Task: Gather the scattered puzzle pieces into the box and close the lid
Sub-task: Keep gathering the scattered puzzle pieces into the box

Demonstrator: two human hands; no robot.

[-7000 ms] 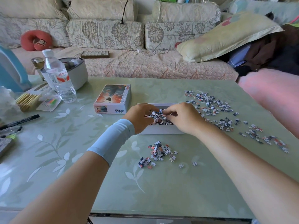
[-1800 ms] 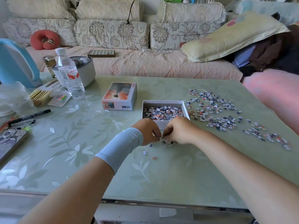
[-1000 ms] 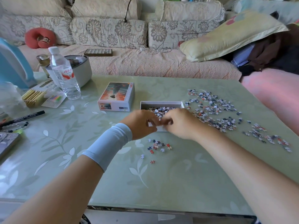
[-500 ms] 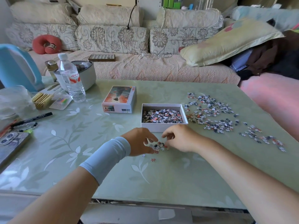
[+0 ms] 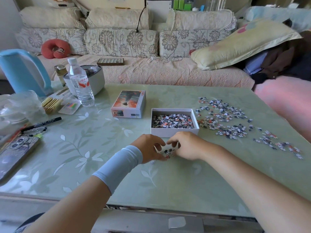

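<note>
Where the curled fingers of both hands meet, a little heap of puzzle pieces (image 5: pixel 166 153) lies on the table, half hidden. The left hand (image 5: pixel 148 148) and right hand (image 5: pixel 186 146) close round it from either side, and how many pieces they pinch is hard to make out. Just beyond the fingertips stands the open box (image 5: pixel 175 133), its floor covered with pieces. Beyond the left fingers, beside the box, lies the lid (image 5: pixel 128 103), picture side up. Well right of the right fingers, scattered pieces (image 5: pixel 223 118) spread over the green, leaf-printed table (image 5: pixel 117 174). Far left of the fingers stand a water bottle (image 5: pixel 80 86) and a blue kettle (image 5: pixel 21 71), with a marker (image 5: pixel 42 123) nearer. A flowered sofa (image 5: pixel 121 41) runs behind. Both forearms reach in from the near edge, the left one in a pale blue sleeve (image 5: pixel 117 167).
</note>
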